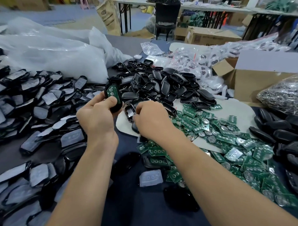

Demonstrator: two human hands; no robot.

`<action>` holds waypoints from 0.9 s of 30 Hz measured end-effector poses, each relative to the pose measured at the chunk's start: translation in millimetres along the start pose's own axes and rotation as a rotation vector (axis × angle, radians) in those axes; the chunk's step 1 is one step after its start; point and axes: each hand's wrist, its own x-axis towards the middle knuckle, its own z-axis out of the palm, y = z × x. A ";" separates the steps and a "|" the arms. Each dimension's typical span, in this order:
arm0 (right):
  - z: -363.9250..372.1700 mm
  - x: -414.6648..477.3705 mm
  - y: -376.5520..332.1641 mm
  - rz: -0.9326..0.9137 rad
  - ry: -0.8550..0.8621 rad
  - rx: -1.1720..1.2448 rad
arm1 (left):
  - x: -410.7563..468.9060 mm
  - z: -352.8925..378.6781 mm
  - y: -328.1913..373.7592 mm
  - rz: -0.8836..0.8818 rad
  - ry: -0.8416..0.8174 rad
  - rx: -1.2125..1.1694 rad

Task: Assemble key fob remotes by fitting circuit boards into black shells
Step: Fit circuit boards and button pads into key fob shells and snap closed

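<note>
Left grip holds shell with board.
Right grip pinches empty shell; heaps crowd both sides, surface bare between forearms.

Concealed and cropped
The fingertips of the right hand are concealed by its knuckles; the shell pile is cropped at left.

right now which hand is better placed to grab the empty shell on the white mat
Right. The right hand touches the empty shell, fingers curled at its edge; the left hand is full, gripping a shell with a board fitted.
</note>
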 end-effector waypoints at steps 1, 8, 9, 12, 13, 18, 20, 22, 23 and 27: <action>3.5 5.3 -2.6 -0.013 0.000 0.014 | -0.4 -0.1 1.5 0.012 0.012 -0.009; 32.8 40.3 -38.9 -0.278 -0.141 0.158 | -14.5 3.8 12.7 0.264 0.011 0.068; 37.7 48.1 -41.3 -0.257 -0.175 0.184 | -13.7 2.7 14.8 0.292 0.015 0.074; 54.0 64.3 -42.6 -0.239 -0.204 0.064 | -6.1 -2.2 16.6 0.311 0.048 0.068; 58.4 65.7 -42.7 -0.254 -0.180 0.014 | -3.8 -3.6 15.9 0.299 0.061 0.063; 51.9 49.8 -41.2 -0.381 -0.103 -0.180 | 4.0 -8.1 11.1 0.237 0.117 0.050; 41.5 35.4 -28.7 -0.413 -0.051 -0.325 | 6.4 -8.3 11.0 0.221 0.135 0.045; 28.0 17.7 -13.4 -0.387 -0.023 -0.330 | 5.9 -7.6 9.8 0.206 0.139 0.033; 21.3 9.0 -6.0 -0.335 -0.045 -0.250 | 4.5 -7.3 8.6 0.200 0.137 0.035; -11.1 -24.6 22.9 -0.066 -0.091 0.190 | -0.3 -2.9 1.0 0.184 0.077 0.103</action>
